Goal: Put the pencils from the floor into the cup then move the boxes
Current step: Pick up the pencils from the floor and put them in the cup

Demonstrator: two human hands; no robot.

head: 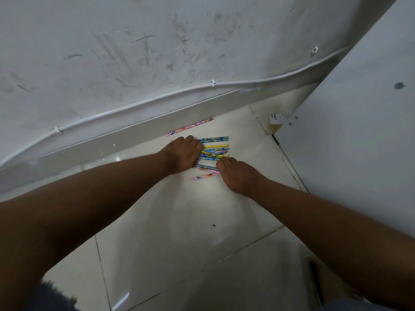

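Several patterned pencils (214,151), blue, yellow and pink, lie side by side on the pale floor tiles near the wall. My left hand (183,154) rests palm down on their left ends, its fingers curled over them. My right hand (235,173) lies on the right of the lower pencils, with fingertips touching a yellow one. One pink pencil (190,127) lies apart against the skirting. No cup is in view.
A scuffed white wall (157,52) with a clipped white cable (134,104) runs behind the pencils. A white panel (350,131) stands at the right, with a cardboard box corner (276,122) beside it. A dark strip (315,281) lies at the lower right.
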